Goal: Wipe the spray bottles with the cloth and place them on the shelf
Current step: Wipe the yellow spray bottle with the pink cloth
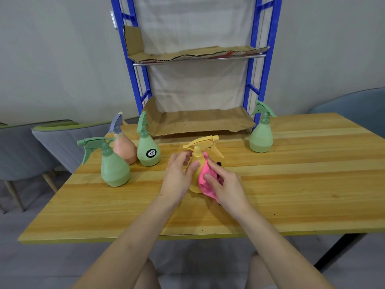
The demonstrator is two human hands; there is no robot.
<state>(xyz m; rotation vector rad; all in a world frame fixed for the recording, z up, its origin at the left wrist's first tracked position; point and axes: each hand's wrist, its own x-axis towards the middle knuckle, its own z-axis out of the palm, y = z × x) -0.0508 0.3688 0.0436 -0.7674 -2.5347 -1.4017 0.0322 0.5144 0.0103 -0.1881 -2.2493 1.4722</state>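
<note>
A yellow spray bottle (pixel 198 157) stands mid-table. My left hand (pixel 178 176) grips its body from the left, thumb across the front. My right hand (pixel 226 185) presses a pink cloth (pixel 205 181) against the bottle's right side, fingers curled round the cloth. To the left stand two green bottles (pixel 114 167) (pixel 148 150) and an orange bottle (pixel 125 150) with a grey-blue trigger. Another green bottle (pixel 261 135) stands at the right by the shelf leg. The blue shelf rack (pixel 253 65) rises behind the table, with cardboard-lined shelves (pixel 200 120) that hold no bottles.
The wooden table (pixel 291 184) stretches wide to the right of my hands. Grey chairs with green trim (pixel 52 140) stand at the left, and a blue-grey chair (pixel 354 107) at the back right. A black table leg (pixel 341 250) slants down at lower right.
</note>
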